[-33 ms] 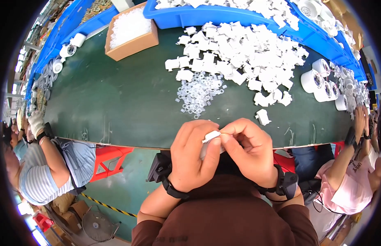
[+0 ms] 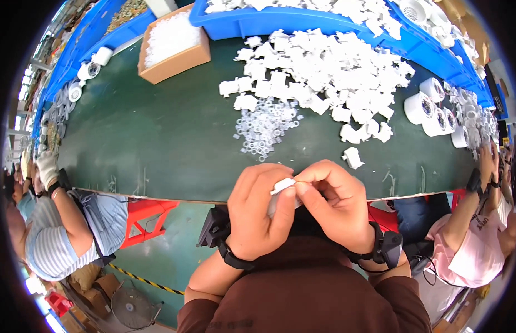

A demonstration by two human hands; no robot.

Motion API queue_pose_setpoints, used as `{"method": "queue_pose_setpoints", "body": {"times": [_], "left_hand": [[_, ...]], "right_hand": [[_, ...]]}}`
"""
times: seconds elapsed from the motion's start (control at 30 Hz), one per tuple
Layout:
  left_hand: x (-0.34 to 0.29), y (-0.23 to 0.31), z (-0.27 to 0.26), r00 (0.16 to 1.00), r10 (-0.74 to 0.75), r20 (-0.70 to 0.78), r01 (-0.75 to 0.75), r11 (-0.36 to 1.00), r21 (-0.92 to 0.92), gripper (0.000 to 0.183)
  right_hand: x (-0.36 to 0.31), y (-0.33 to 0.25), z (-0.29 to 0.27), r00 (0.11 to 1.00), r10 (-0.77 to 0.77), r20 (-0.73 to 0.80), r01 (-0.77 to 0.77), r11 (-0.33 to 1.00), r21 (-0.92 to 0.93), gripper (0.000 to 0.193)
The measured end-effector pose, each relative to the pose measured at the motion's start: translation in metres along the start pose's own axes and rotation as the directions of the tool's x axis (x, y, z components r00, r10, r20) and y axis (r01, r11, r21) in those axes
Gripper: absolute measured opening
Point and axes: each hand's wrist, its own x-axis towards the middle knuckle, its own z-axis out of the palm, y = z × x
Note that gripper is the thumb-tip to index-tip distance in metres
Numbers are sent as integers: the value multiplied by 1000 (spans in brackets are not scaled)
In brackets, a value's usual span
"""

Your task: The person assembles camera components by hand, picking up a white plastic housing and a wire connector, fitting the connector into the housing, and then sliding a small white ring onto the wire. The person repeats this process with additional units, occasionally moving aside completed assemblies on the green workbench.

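My left hand (image 2: 262, 213) is closed around a small white plastic part (image 2: 282, 186), most of it covered by the fingers. Thumb and index finger of my right hand (image 2: 337, 205) pinch together at the right end of that part. Whatever sits between those two fingertips is too small to make out. Both hands are just past the table's near edge, close to my body. Beyond them lies a pile of small translucent rings (image 2: 263, 126). Behind the rings spreads a large heap of white plastic housings (image 2: 336, 75), and a single white housing (image 2: 353, 158) rests nearer to me.
A cardboard box (image 2: 177, 64) of translucent pieces stands on the green table (image 2: 141, 127) at far left. Blue bins (image 2: 302, 19) line the back. Round white units (image 2: 430, 114) stand at right. Co-workers sit on both sides, one with a gloved hand (image 2: 48, 166) at left.
The whole view has shifted slightly, so the table and its piles appear a little further left. Both hands keep the same grip on the white part.
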Motion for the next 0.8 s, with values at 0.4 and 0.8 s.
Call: {"method": "queue_pose_setpoints", "body": {"times": [0.4, 0.8], "left_hand": [[-1, 2, -3, 1000, -5, 9, 5, 999, 35, 12], [-8, 3, -7, 986, -89, -141, 97, 994, 54, 13]], "right_hand": [[-5, 1, -56, 974, -187, -131, -13, 530, -848, 32], [3, -27, -19, 971, 114, 208, -139, 984, 109, 40]]}}
